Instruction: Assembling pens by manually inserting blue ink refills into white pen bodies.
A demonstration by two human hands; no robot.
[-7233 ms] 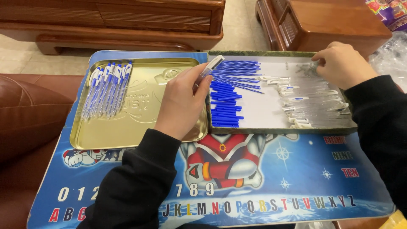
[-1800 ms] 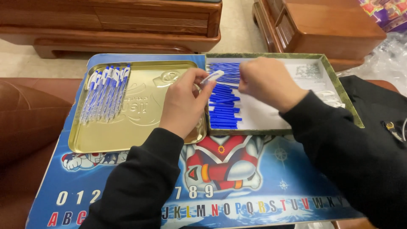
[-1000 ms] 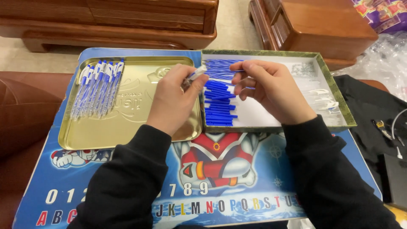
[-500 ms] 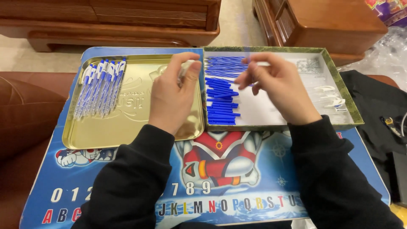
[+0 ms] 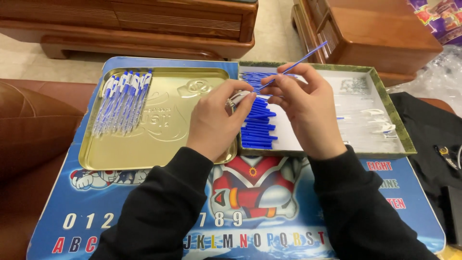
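My left hand [image 5: 214, 118] grips a clear pen barrel [image 5: 237, 97] at the seam between the two trays. My right hand [image 5: 303, 103] pinches a thin blue refill [image 5: 294, 67] that slants up to the right, its lower tip at the barrel's mouth. Below the hands lies a pile of blue refills [image 5: 257, 127] in the left part of the white-lined tray [image 5: 397, 132]. Finished blue-and-white pens [image 5: 120, 101] lie in a row at the left of the gold tin tray [image 5: 154, 154].
Both trays rest on a blue cartoon-printed board [image 5: 260, 202] over a brown leather seat [image 5: 29, 125]. Clear barrels and small white parts [image 5: 380, 120] lie at the white tray's right. Wooden furniture [image 5: 144, 24] stands beyond; a black garment [image 5: 433, 144] lies at the right.
My right hand came back from the tray's right side to the refill pile, lifted one blue refill and brought it to the barrel held by my left hand.
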